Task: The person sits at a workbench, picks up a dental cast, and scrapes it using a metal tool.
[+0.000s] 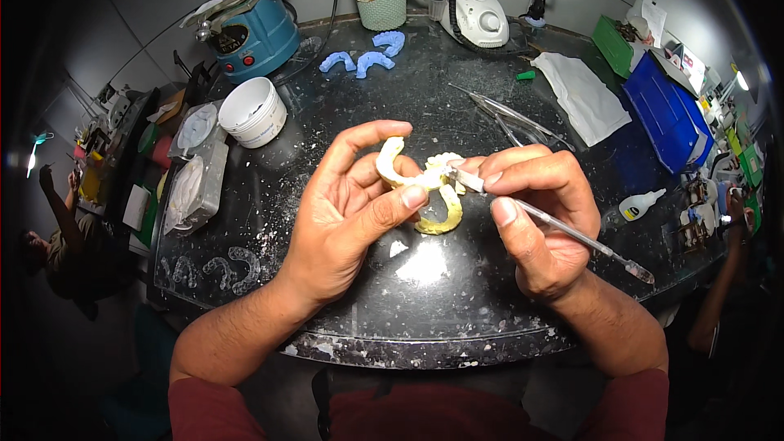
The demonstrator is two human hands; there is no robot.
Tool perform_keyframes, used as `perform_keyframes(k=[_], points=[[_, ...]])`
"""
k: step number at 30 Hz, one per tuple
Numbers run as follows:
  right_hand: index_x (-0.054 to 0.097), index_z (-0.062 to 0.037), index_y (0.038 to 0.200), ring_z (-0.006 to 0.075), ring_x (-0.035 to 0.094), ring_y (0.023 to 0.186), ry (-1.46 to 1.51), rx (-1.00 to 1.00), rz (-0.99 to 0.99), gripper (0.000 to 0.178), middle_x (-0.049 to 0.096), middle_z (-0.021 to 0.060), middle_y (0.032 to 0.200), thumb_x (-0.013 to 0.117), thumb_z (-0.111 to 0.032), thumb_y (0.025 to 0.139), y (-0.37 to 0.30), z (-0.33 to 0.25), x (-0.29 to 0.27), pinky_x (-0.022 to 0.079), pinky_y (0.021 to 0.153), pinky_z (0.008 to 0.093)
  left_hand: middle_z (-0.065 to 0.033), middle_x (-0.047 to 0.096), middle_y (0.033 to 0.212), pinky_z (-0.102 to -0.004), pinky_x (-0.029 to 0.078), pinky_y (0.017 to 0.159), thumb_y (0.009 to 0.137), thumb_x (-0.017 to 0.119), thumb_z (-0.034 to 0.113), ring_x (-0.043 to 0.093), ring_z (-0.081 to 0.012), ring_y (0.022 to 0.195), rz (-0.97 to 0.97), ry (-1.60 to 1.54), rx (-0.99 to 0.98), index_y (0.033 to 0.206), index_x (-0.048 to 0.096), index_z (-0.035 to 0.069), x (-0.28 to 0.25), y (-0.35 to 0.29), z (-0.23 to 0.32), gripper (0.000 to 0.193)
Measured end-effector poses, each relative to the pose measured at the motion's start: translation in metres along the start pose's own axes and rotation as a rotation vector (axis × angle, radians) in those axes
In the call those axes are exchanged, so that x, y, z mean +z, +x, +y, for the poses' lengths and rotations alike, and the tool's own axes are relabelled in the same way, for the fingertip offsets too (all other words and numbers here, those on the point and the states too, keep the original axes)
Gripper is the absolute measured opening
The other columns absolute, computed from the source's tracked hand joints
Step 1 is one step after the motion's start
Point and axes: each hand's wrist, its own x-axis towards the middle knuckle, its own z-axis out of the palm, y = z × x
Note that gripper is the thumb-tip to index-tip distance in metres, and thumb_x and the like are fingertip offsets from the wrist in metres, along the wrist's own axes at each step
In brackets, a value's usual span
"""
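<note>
My left hand (335, 216) holds a pale yellow dental model (389, 165), curved like an arch, between thumb and fingers over the bench. Another yellow arch-shaped piece (443, 219) shows just below and behind it; whether the two are joined I cannot tell. In a pen-like grip, my right hand (549, 216) has a slim metal dental spatula (576, 238), its flattened end pointing down to the right. The tool's other end meets the model between my hands, where whitish material hides the exact contact. A small white scrap (398, 248) lies below the left thumb.
Blue dental arches (375, 64) lie at the back. A white tub (254, 113) and a teal machine (260, 42) stand left, clear arch trays (233, 269) nearer. Long tweezers (523, 116), a white cloth (581, 100), a blue bin (665, 114) and a small bottle (641, 206) are right.
</note>
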Motion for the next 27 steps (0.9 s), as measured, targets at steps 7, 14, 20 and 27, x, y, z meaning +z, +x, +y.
perform_keyframes(k=[7, 14, 20, 27], points=[[0.053, 0.0052, 0.102, 0.0239, 0.063, 0.098, 0.050, 0.014, 0.007, 0.017, 0.058, 0.0180, 0.102, 0.054, 0.006, 0.085, 0.001, 0.000, 0.000, 0.051, 0.088, 0.0339, -0.0036, 0.059, 0.091, -0.0261, 0.050, 0.079, 0.082, 0.073, 0.009, 0.062, -0.0125, 0.091, 0.042, 0.003, 0.039, 0.110, 0.050, 0.006, -0.008, 0.002, -0.006, 0.036], [0.055, 0.0046, 0.100, 0.0245, 0.064, 0.095, 0.023, -0.001, 0.016, 0.017, 0.060, 0.0177, 0.099, 0.056, 0.006, 0.084, 0.000, -0.001, 0.001, 0.052, 0.084, 0.0339, -0.0021, 0.066, 0.082, -0.0198, 0.046, 0.068, 0.081, 0.075, 0.005, 0.059, -0.0051, 0.076, 0.061, 0.244, 0.059, 0.087, 0.064, 0.001, -0.006, -0.005, 0.004, 0.013], [0.056, 0.0042, 0.099, 0.0231, 0.064, 0.090, -0.012, -0.027, 0.002, 0.019, 0.061, 0.0184, 0.096, 0.058, 0.007, 0.080, 0.001, -0.006, 0.001, 0.052, 0.081, 0.0331, -0.0026, 0.068, 0.082, -0.0183, 0.044, 0.064, 0.080, 0.076, 0.005, 0.059, -0.0041, 0.074, 0.085, 0.407, 0.147, 0.088, 0.070, 0.000, -0.002, -0.009, 0.006, 0.012], [0.055, 0.0034, 0.098, 0.0218, 0.064, 0.090, 0.085, 0.005, 0.050, 0.018, 0.062, 0.0166, 0.096, 0.057, 0.008, 0.081, -0.001, -0.006, 0.007, 0.052, 0.082, 0.0332, -0.0036, 0.069, 0.083, -0.0184, 0.045, 0.065, 0.080, 0.076, 0.004, 0.059, -0.0045, 0.074, 0.060, 0.429, 0.188, 0.092, 0.070, -0.001, -0.002, -0.008, 0.005, 0.014]])
